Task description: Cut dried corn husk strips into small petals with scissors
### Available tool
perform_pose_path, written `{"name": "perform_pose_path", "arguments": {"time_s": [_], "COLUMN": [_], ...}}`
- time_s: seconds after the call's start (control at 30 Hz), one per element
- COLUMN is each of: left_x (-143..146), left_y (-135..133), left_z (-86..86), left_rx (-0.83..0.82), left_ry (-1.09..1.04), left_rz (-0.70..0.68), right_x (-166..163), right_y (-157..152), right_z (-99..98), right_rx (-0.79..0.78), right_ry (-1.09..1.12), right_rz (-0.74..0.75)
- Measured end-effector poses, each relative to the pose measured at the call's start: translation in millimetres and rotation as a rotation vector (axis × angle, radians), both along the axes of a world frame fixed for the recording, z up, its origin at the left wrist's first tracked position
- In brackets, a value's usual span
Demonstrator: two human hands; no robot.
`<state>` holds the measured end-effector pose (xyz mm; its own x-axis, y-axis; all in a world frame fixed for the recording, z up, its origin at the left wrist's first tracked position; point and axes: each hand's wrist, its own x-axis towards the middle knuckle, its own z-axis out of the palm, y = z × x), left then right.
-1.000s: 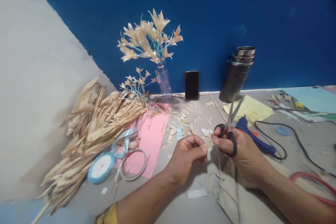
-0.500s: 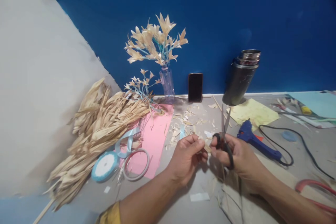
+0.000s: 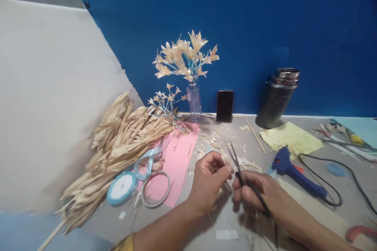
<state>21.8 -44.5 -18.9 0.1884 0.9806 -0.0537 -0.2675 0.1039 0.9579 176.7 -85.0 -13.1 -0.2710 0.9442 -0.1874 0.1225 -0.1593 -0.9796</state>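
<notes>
A heap of husks [image 3: 123, 141] is piled at nine o'clock from the hands. A ribbon spool [image 3: 121, 187] and a ring [image 3: 156, 188] are laid just beside it, the ring partly on a pink sheet [image 3: 179, 153]. At twelve o'clock a vase [image 3: 194, 100] of husk flowers is set against the blue wall.

The left hand [image 3: 210, 180] is closed, with thumb and fingertips pressed together on a small pale strip [image 3: 226, 160]. The strip is pinched at its lower end and stands clear above the knuckles. The scissors [image 3: 234, 157] are gripped in the right hand [image 3: 259, 192], the fingers curled about the black handles. The blades are pointed toward eleven o'clock and parted only slightly. The strip lies at nine o'clock of the blades, just beside them; whether it is touched cannot be told.

Trimming of the strip is judged to be the step in hand. A clean cut would call for the strip to be held steady and set well between the blades before they are closed.

A glue gun [image 3: 294, 168] is seen at three o'clock, and a flask [image 3: 277, 96] at one o'clock by the wall.
</notes>
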Motion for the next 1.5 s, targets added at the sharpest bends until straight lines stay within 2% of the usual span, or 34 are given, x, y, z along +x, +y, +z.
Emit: {"name": "perform_pose_path", "arguments": {"time_s": [0.1, 0.2, 0.43, 0.6, 0.73, 1.5], "left_x": [-3, -5, -3, -2, -3, -3], "left_y": [1, 1, 4, 3, 3, 2], "left_z": [9.3, 13.4, 0.9, -2.7, -2.5, 1.0], "left_rx": [0.051, 0.026, -0.11, -0.105, -0.088, -0.087], "left_ry": [0.034, -0.002, -0.209, -0.216, -0.217, -0.201], "left_rz": [0.06, 0.059, -0.027, -0.027, -0.011, -0.014], "right_x": [-1, -2, -3, -4, -4, -8], "right_y": [-1, 0, 3, 1, -1, 0], "right_z": [-1.5, -5.8, -9.9, -17.6, -23.7, -22.7], "right_rx": [-0.066, -0.097, -0.025, -0.102, -0.118, -0.078], "right_ry": [-0.016, 0.002, -0.032, 0.064, 0.058, 0.012], "right_rz": [0.028, 0.006, -0.001, 0.042, 0.059, 0.065]}}
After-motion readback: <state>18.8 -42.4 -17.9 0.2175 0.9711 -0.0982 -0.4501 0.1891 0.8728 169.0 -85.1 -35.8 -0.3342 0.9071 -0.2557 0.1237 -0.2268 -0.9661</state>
